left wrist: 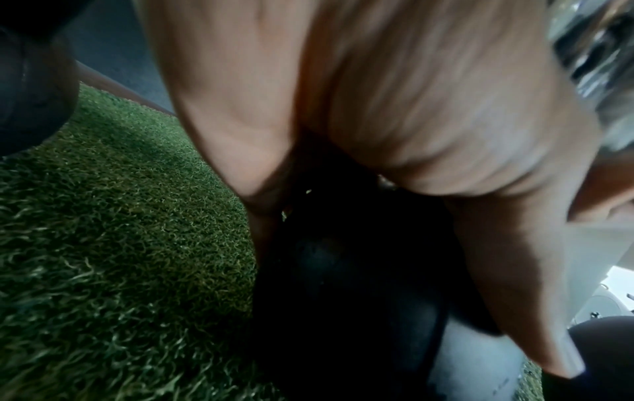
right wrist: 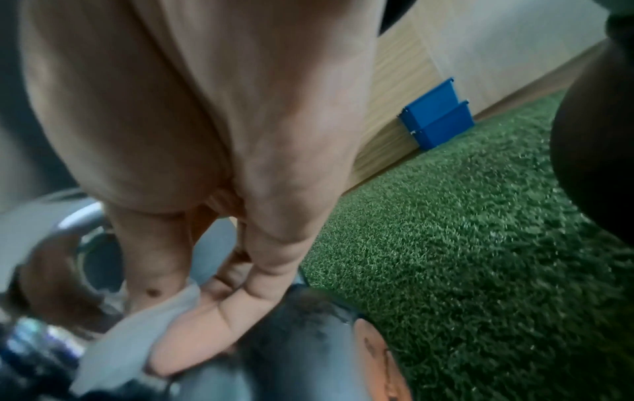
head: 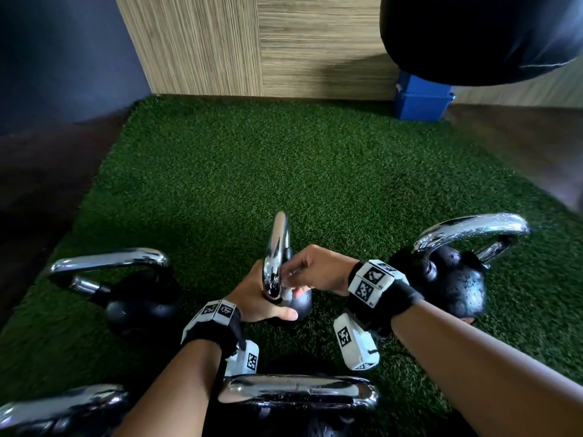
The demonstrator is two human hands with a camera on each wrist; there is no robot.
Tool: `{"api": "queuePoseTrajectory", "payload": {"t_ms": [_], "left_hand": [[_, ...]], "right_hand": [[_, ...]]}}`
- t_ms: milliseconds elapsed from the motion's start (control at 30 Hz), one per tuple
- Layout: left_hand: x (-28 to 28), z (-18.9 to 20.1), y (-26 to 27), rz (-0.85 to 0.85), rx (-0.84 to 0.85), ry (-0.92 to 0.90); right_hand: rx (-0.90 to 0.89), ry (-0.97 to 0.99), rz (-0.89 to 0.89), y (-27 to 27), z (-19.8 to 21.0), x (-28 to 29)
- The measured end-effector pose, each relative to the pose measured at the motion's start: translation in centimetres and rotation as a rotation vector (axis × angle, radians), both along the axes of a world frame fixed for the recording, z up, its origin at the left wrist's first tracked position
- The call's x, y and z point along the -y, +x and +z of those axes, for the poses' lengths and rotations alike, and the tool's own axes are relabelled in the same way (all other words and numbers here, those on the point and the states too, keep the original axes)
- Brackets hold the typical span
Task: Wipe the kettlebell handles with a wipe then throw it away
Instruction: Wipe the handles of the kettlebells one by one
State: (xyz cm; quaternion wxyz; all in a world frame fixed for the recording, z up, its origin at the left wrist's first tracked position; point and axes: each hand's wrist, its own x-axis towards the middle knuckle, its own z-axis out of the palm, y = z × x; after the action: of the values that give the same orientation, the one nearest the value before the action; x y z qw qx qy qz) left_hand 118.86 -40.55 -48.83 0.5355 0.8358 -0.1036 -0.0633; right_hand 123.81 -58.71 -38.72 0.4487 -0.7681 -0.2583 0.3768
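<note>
A small kettlebell stands on the turf in the middle, with a chrome handle (head: 278, 247) and a black body (head: 301, 305). My left hand (head: 257, 296) clasps it low down, at the foot of the handle; the thumb lies along the body and the other fingers are hidden behind it. In the left wrist view the black body (left wrist: 343, 271) sits between fingers and thumb. My right hand (head: 304, 272) pinches a pale wipe (right wrist: 137, 336) against the lower handle from the right. The wipe barely shows in the head view.
Other chrome-handled kettlebells stand around on the green turf (head: 284, 159): one left (head: 126, 279), one right (head: 457, 272), one close in front (head: 299, 394), one bottom left (head: 63, 408). A blue bin (head: 422, 99) sits by the wooden wall, under a black hanging bag (head: 479, 33).
</note>
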Motion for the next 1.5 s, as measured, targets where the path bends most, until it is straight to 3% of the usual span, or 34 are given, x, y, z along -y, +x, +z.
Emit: {"api": "queuePoseTrajectory", "payload": {"t_ms": [100,233,300,400,533,633,867,933,1033,1167,1333,1500], "left_hand": [[0.1,-0.1,-0.5,-0.012,0.022,-0.018],[0.5,0.2,-0.6,-0.039,0.143,0.198],[0.5,0.0,-0.6,-0.044,0.157,0.163],[0.0,-1.1,-1.0,0.037,0.122,0.083],[-0.2,-1.7,-1.5,0.086,0.078,0.133],[0.1,-1.1,-1.5,0.104,0.049,0.145],[0.5,-1.2,-1.5,0.128,0.034,0.166],[0.4,-1.2,-1.5,0.12,0.041,0.17],[0.4,-1.0,-1.4,0.112,0.042,0.194],[0.5,-0.8,-1.1,0.083,0.001,0.181],[0.6,-0.3,-1.5,0.064,0.035,0.209],[0.8,0.8,-1.7,0.026,0.157,0.271]], "right_hand": [[-0.043,0.017,0.073,-0.1,0.6,0.1],[0.013,-0.085,0.153,-0.2,0.8,0.1],[0.005,-0.097,0.178,-0.1,1.0,0.2],[-0.134,-0.031,0.208,0.0,1.1,0.4],[-0.388,0.118,0.194,-0.5,0.6,0.9],[-0.482,0.217,0.241,-0.3,-0.1,1.5],[-0.373,0.212,0.208,-0.3,-0.5,1.4],[-0.383,0.281,0.149,-0.4,-0.9,1.6],[-0.563,0.452,-0.018,-0.6,-2.0,1.5],[-0.732,0.522,-0.145,-1.0,-3.2,1.2],[-0.791,0.593,-0.205,-1.4,-3.5,1.3],[-0.812,0.745,-0.4,-1.3,-4.1,0.8]]}}
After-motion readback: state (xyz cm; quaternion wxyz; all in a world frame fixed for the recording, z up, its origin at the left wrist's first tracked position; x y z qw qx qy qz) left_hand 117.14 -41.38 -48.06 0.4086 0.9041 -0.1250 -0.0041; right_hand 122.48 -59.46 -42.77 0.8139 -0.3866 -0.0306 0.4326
